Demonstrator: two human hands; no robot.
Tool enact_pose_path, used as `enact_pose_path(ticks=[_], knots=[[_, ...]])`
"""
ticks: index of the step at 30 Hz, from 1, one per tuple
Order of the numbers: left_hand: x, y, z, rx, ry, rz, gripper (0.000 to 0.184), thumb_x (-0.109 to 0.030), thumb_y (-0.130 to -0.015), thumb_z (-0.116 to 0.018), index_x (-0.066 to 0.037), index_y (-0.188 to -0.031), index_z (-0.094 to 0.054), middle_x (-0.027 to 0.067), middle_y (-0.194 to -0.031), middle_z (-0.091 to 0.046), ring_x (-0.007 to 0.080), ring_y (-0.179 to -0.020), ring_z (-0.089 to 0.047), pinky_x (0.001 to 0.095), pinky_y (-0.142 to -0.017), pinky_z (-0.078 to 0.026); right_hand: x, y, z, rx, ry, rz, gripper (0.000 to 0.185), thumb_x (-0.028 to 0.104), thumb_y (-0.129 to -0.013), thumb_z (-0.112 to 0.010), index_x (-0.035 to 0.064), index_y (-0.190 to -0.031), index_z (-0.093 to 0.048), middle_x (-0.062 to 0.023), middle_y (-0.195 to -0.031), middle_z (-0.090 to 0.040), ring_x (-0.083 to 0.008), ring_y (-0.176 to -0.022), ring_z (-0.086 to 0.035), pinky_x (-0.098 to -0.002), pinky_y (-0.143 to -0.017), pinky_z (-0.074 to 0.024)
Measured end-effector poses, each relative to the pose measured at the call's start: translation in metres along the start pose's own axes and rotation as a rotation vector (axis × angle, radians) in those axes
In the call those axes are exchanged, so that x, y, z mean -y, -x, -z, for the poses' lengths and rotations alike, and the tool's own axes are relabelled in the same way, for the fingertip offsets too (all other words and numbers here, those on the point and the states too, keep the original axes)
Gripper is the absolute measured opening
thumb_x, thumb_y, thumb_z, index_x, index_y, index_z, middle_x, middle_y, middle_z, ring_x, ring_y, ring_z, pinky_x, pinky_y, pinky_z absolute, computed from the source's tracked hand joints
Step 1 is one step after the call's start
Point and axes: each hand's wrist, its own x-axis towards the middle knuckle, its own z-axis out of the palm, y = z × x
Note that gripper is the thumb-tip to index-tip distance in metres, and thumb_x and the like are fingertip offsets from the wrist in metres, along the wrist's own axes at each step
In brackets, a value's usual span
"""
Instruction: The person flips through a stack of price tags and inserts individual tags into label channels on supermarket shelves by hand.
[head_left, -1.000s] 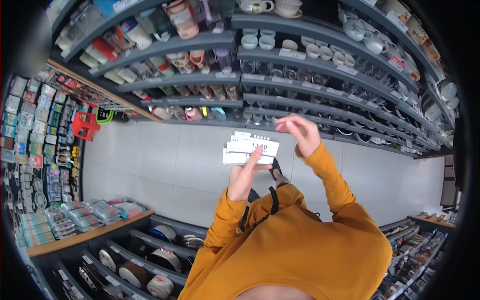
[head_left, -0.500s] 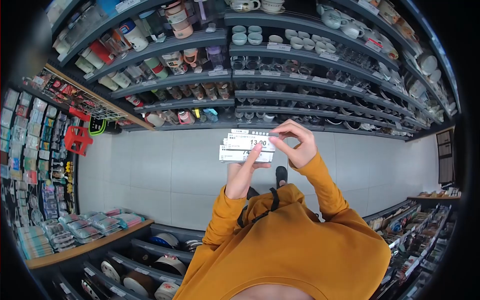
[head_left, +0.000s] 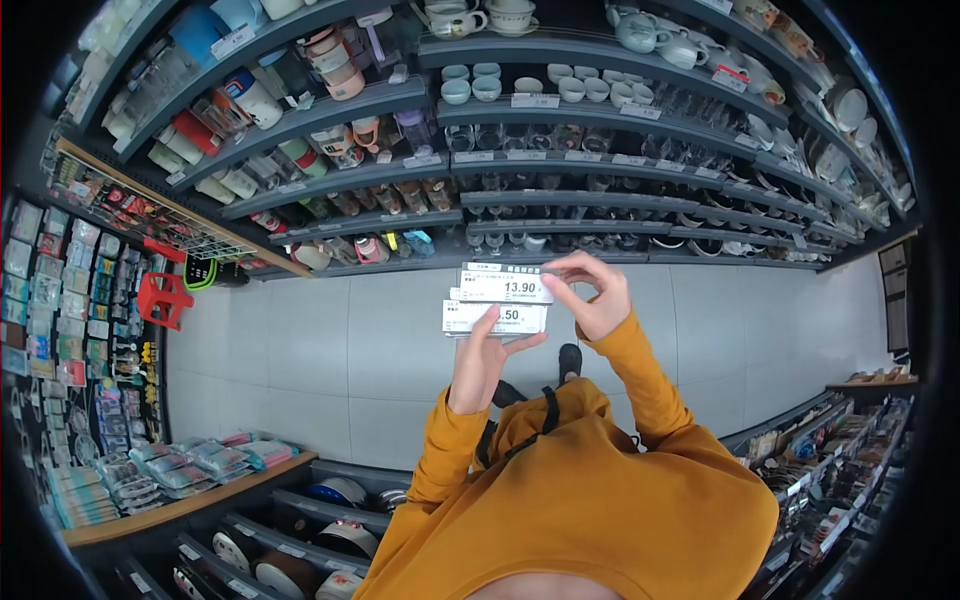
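My left hand (head_left: 480, 368) grips a small stack of white price tags (head_left: 465, 318) from below, its thumb lying over the front one, which partly covers a printed number ending in ".50". My right hand (head_left: 597, 297) pinches the right end of another price tag (head_left: 506, 287), marked 13.90, between thumb and fingertips. That tag sits just above the stack and overlaps its upper part. Both hands are in front of my body, over the tiled floor.
Ahead, long grey shelves (head_left: 590, 198) carry glasses, cups (head_left: 486, 89), teapots (head_left: 640, 31) and bottles. A red plastic stool (head_left: 165, 298) stands on the left near hanging packets. Behind me are pans and lids (head_left: 283, 574) on low shelving. Pale floor tiles (head_left: 290, 350) lie between the shelves.
The 13.90 tag has shifted up, away from the stack, in my right hand. My left thumb has drawn back and down, and more of the stack's front tag shows.
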Motion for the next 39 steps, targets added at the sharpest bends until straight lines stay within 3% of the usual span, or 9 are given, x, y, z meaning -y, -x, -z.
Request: enact_pose_path(ticks=[7, 14, 24, 27, 34, 39], knots=[[0.024, -0.021, -0.024, -0.063, -0.158, -0.043, 0.035, -0.019, -0.1, -0.045, -0.001, -0.13, -0.044, 0.013, -0.119, -0.058, 0.0233, -0.102, -0.063, 0.0422, -0.08, -0.06, -0.012, -0.007, 0.04, -0.013, -0.08, -0.049, 0.018, 0.008, -0.086, -0.068, -0.0017, -0.1, -0.067, -0.0097, -0.091, -0.069, -0.0136, -0.082, -0.067, -0.0257, -0.077, -0.0516], [0.079, -0.062, -0.067, -0.062, -0.156, 0.009, 0.032, -0.016, -0.099, -0.05, 0.0, -0.127, -0.048, 0.0106, -0.116, -0.06, 0.0198, -0.099, -0.064, 0.0369, -0.077, -0.06, -0.04, -0.014, 0.121, -0.062, -0.082, -0.062, 0.016, 0.005, -0.087, -0.067, -0.0028, -0.101, -0.065, -0.0087, -0.095, -0.068, -0.0128, -0.084, -0.066, -0.0252, -0.077, -0.052], [0.148, -0.111, -0.115, -0.068, -0.18, 0.142, 0.036, -0.022, -0.099, -0.05, -0.007, -0.132, -0.046, 0.0132, -0.127, -0.057, 0.018, -0.104, -0.062, 0.0314, -0.078, -0.058, -0.086, -0.022, 0.226, -0.012, -0.178, -0.226, 0.028, 0.003, -0.09, -0.061, -0.0017, -0.116, -0.055, -0.0117, -0.103, -0.066, -0.0131, -0.077, -0.067, -0.0235, -0.071, -0.0518], [0.156, -0.122, -0.121, -0.084, -0.164, 0.155, 0.037, -0.023, -0.099, -0.049, -0.008, -0.133, -0.045, 0.0138, -0.13, -0.055, 0.0175, -0.107, -0.061, 0.03, -0.079, -0.057, -0.092, -0.031, 0.239, -0.016, -0.135, -0.2, 0.031, 0.003, -0.089, -0.063, -0.0009, -0.119, -0.056, -0.0125, -0.104, -0.066, -0.0126, -0.077, -0.067, -0.0234, -0.072, -0.0517], [0.149, -0.142, -0.121, -0.084, -0.091, 0.125, 0.042, -0.023, -0.098, -0.048, -0.008, -0.137, -0.04, 0.0143, -0.134, -0.052, 0.0179, -0.114, -0.058, 0.0325, -0.086, -0.055, -0.108, -0.069, 0.235, 0.131, -0.135, -0.194, 0.029, 0.005, -0.09, -0.062, 0.0004, -0.118, -0.059, -0.0093, -0.088, -0.069, -0.013, -0.078, -0.068, -0.0236, -0.075, -0.051], [0.129, -0.153, -0.105, -0.021, 0.004, 0.072, 0.045, -0.022, -0.099, -0.045, -0.007, -0.14, -0.036, 0.0161, -0.138, -0.048, 0.0221, -0.12, -0.053, 0.0411, -0.096, -0.05, -0.113, -0.11, 0.21, 0.206, -0.171, -0.178, 0.022, 0.007, -0.091, -0.061, -0.0011, -0.112, -0.059, -0.0106, -0.091, -0.069, -0.0144, -0.08, -0.069, -0.0244, -0.075, -0.0518]])
